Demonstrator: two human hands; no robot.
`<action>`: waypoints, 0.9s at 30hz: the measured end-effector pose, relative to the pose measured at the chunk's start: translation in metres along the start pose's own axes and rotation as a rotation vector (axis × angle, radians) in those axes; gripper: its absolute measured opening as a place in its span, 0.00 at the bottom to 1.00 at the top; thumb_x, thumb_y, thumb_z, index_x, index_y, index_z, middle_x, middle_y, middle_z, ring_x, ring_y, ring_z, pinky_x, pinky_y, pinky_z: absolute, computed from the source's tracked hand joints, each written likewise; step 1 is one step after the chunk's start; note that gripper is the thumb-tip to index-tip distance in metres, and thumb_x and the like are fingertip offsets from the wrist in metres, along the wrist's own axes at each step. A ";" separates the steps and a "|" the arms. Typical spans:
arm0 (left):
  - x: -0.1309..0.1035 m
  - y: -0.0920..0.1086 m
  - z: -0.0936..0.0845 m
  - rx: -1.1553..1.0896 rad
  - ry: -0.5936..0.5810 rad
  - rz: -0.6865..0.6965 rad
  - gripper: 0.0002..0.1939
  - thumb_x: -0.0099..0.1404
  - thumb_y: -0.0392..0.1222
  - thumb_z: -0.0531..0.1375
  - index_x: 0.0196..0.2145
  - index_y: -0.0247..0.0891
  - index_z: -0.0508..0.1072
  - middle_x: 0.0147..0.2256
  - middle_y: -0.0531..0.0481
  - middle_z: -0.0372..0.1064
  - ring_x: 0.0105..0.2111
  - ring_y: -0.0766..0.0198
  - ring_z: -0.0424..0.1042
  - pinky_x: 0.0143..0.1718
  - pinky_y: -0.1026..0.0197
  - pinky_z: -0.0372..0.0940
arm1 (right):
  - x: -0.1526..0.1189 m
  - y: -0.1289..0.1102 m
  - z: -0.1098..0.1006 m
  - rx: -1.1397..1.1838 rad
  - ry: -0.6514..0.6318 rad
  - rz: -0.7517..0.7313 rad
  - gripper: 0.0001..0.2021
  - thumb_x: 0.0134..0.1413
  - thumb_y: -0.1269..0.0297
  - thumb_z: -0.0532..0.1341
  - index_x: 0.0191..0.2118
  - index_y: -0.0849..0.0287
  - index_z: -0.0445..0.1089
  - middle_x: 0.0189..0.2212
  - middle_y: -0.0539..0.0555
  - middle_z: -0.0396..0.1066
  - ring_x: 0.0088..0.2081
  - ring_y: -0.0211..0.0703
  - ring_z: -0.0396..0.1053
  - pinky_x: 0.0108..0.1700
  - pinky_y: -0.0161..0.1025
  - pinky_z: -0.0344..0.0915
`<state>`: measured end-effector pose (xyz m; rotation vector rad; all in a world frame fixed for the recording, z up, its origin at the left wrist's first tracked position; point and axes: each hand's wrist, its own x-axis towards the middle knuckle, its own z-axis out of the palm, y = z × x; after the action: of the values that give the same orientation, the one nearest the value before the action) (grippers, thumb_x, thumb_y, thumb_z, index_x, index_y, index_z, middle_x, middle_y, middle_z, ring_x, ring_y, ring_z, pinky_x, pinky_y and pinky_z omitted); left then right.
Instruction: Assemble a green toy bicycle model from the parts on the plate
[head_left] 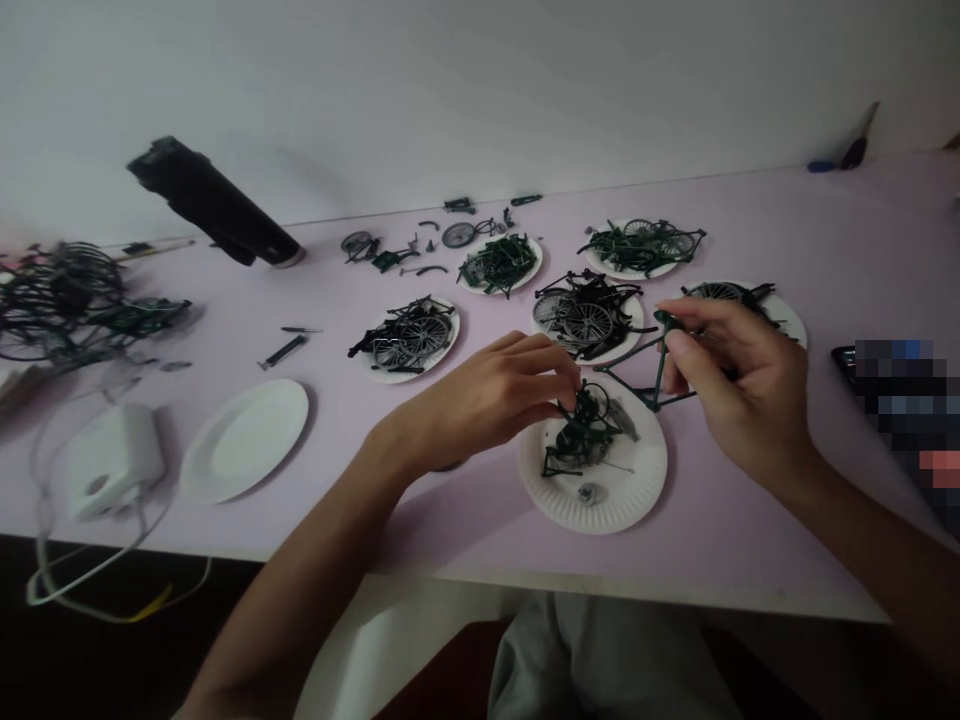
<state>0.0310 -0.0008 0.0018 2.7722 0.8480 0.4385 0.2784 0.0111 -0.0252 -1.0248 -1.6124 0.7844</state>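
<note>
Held between the fingertips of my right hand (739,370) is a dark green toy bicycle frame (661,372), its thin tubes reaching left and down over the rim of a white paper plate (592,515). My left hand (499,395) reaches over that plate with its fingers bent down and closed at the small dark green parts (589,430) heaped there. What the left fingertips pinch, if anything, is hidden. A small grey round piece (588,494) lies apart near the plate's front.
Behind are plates of toy bicycle parts: black wheels and frames (589,318), grey wheels (411,335), green pieces (501,262). A bare paper plate (247,440), a white charger (116,460), a black cylinder (217,205) and assembled toy bicycles (67,295) stand left. Scissors (855,150) lie back right.
</note>
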 end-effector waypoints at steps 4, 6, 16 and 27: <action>-0.005 -0.006 -0.003 -0.056 0.029 -0.026 0.07 0.73 0.37 0.58 0.44 0.37 0.76 0.47 0.44 0.74 0.46 0.59 0.72 0.49 0.55 0.65 | 0.000 0.000 0.000 -0.004 0.027 -0.021 0.10 0.62 0.63 0.62 0.48 0.51 0.74 0.37 0.52 0.73 0.25 0.36 0.68 0.27 0.36 0.71; -0.006 -0.008 -0.003 -0.074 0.041 -0.039 0.08 0.73 0.36 0.57 0.46 0.37 0.76 0.46 0.44 0.74 0.45 0.60 0.72 0.48 0.55 0.66 | 0.000 0.001 -0.001 -0.012 0.029 -0.028 0.10 0.62 0.63 0.62 0.48 0.51 0.74 0.37 0.52 0.73 0.25 0.36 0.69 0.27 0.36 0.71; 0.000 -0.002 0.010 -0.120 0.058 -0.022 0.10 0.72 0.39 0.59 0.48 0.34 0.74 0.43 0.42 0.75 0.42 0.59 0.74 0.45 0.57 0.69 | -0.001 0.000 0.000 -0.055 -0.027 -0.047 0.09 0.62 0.64 0.62 0.47 0.53 0.73 0.35 0.52 0.74 0.26 0.36 0.69 0.28 0.36 0.69; 0.002 0.002 0.014 -0.111 0.088 -0.026 0.10 0.72 0.33 0.56 0.48 0.35 0.75 0.46 0.40 0.75 0.45 0.59 0.75 0.45 0.57 0.71 | -0.003 0.001 0.002 -0.022 -0.019 -0.028 0.08 0.62 0.62 0.62 0.46 0.52 0.72 0.32 0.51 0.73 0.26 0.38 0.69 0.27 0.38 0.68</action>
<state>0.0389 -0.0030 -0.0103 2.6550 0.8511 0.5886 0.2772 0.0095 -0.0279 -1.0109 -1.6512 0.7615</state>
